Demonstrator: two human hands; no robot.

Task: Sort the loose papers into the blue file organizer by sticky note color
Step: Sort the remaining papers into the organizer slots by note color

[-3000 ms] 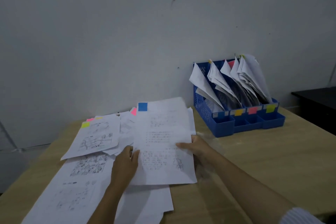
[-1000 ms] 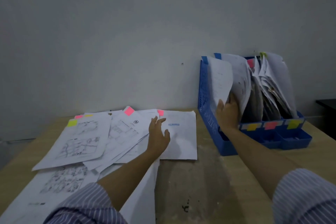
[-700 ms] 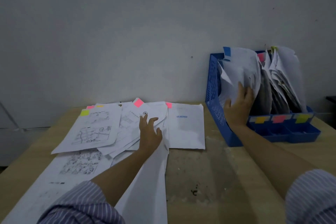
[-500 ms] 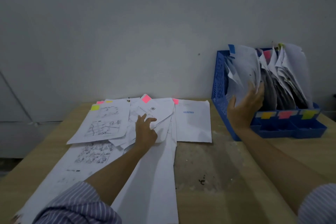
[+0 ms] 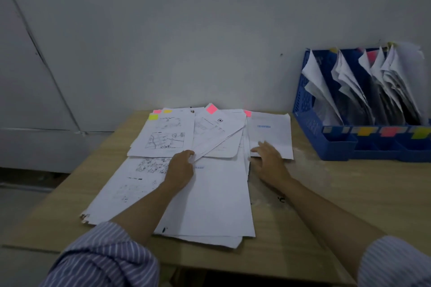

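**Lots filed, a big pile left to sort**

You were partway through the job. The blue file organizer [image 5: 326,147] stood at the right end of the bench [image 5: 349,193], by the wall. All of its slots that showed had white sheets standing in them. Little colored tabs marked the front: orange [image 5: 364,131], pink [image 5: 388,131] and yellow-green [image 5: 421,133]. So a good share of the sorting looked done.

A lot was left, though. The loose papers [image 5: 210,193] lay spread over the middle of the bench, well apart from the organizer. Some had notes you could see: a pink sticky note [image 5: 212,108] on the tilted sheet in the middle, a yellow sticky note [image 5: 153,117] on the drawing sheet to the left, and a few more colored bits at the far edge. The long sheets near you showed no note, so I could not tell where those belonged.

Your left hand [image 5: 180,168] had its grip pinched on the near corner of the tilted pink-note sheet. Your right hand [image 5: 268,161] lay flat with loose, spread fingers, touching the sheet with blue print [image 5: 270,130], and held nothing.

My guess was that the pink-note sheet would go next, to the pink slot.
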